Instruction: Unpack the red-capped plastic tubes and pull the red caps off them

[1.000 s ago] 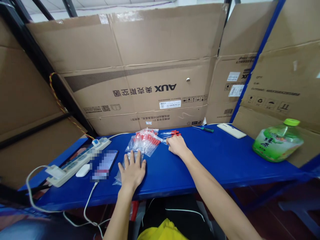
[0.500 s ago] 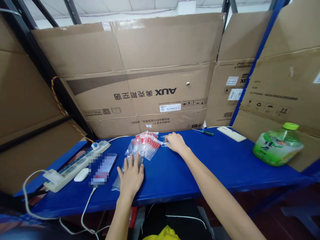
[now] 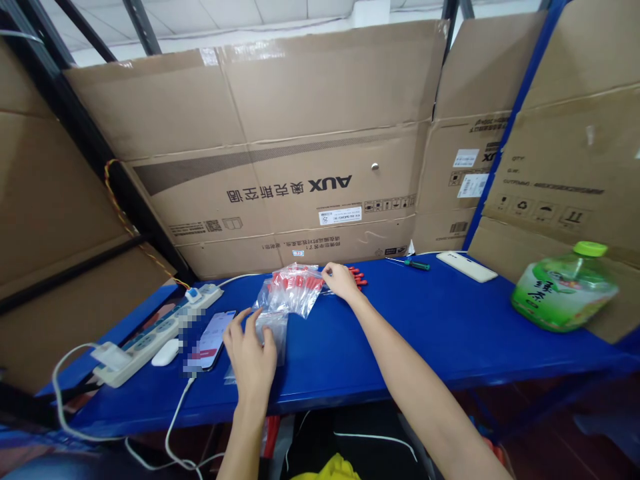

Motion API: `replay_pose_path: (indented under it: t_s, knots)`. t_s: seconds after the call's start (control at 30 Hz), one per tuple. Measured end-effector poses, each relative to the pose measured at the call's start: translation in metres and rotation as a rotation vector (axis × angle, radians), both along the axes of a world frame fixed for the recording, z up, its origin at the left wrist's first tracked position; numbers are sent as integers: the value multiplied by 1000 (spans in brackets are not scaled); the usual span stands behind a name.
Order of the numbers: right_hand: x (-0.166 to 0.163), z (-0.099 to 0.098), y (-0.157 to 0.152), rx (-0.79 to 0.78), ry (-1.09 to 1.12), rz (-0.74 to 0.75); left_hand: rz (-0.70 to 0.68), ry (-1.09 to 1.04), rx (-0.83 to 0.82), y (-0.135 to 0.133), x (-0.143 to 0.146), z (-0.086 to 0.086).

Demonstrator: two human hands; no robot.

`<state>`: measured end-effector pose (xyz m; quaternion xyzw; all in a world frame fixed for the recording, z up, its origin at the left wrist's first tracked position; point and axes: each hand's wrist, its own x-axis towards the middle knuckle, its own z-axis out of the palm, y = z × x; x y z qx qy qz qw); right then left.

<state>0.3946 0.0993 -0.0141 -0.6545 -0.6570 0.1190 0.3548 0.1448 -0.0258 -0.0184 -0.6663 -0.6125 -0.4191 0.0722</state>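
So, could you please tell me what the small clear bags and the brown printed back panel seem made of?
Small clear bags: probably thin, glossy plastic film, see-through with crinkled highlights. Brown printed back panel: apparently matte cardboard, perhaps corrugated, given its fold creases and carton print.

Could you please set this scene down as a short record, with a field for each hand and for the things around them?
Left hand: over flat clear bags; contact unclear
Right hand: at the right edge of clear bags with red contents; grip unclear
Beside right hand: red-ended pieces, partly hidden
Left side: power strip, phone
Back right: green-handled screwdriver
Right end: green-capped bottle
Surface: blue table
Backdrop: cardboard panels
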Motion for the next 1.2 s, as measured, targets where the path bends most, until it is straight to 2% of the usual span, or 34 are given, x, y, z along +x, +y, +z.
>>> replay_pose_path:
  t_s: [0.1,0.2,0.33,0.43,0.5,0.6,0.7,0.8,1.0,1.2]
  knots:
    - [6,-7,11,42,333,17,4,-75,72,-7,7,14]
    - [12,-9,17,132,626,0,-84,-233,95,0,26,36]
    - [20,0,11,348,869,10,-374,-592,-72,44,76,68]
    - [21,9,1,424,967,104,-509,-685,-219,88,117,79]
    - [18,11,-4,435,1016,151,-504,-680,-280,111,135,76]
    - [11,8,-7,426,1033,204,-456,-623,-248,128,144,62]
    - [3,3,-8,404,976,245,-415,-564,-178,131,139,47]
    - [-2,0,-9,381,934,275,-431,-494,-128,131,131,38]
    - [-5,-3,-11,353,930,234,-528,-365,-113,135,120,30]
    - [-4,-1,-17,375,725,166,-567,-278,-119,136,117,27]
